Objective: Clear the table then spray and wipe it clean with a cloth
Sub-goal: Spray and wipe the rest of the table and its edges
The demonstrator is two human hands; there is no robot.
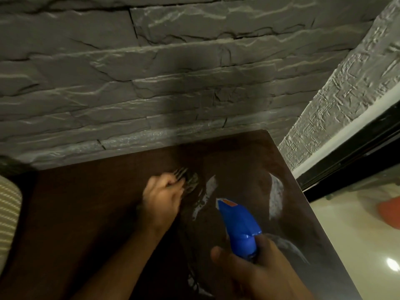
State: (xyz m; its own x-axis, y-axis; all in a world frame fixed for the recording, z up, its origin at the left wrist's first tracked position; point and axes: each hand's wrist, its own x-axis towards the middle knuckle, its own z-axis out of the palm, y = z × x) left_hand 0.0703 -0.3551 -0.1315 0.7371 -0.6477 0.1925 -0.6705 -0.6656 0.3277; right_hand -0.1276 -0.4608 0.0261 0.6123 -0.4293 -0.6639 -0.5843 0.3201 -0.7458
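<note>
The dark brown table (86, 213) fills the lower middle of the view, pushed against a wall. My left hand (161, 197) sits near the table's centre, fingers curled round a dark cloth (191, 180) that shows blurred just past the knuckles. My right hand (259, 276) grips a blue spray bottle (238, 228) by its neck, nozzle pointing away from me over the table's right half. Whitish wet streaks (208, 189) lie on the surface ahead of the nozzle, and another streak (276, 191) lies near the right edge.
A grey stone-textured wall (173, 72) runs behind the table. A striped cushion (7, 213) is at the left edge. To the right are a glossy light floor (357, 245), a black frame (346, 165) and a blurred orange thing (389, 211).
</note>
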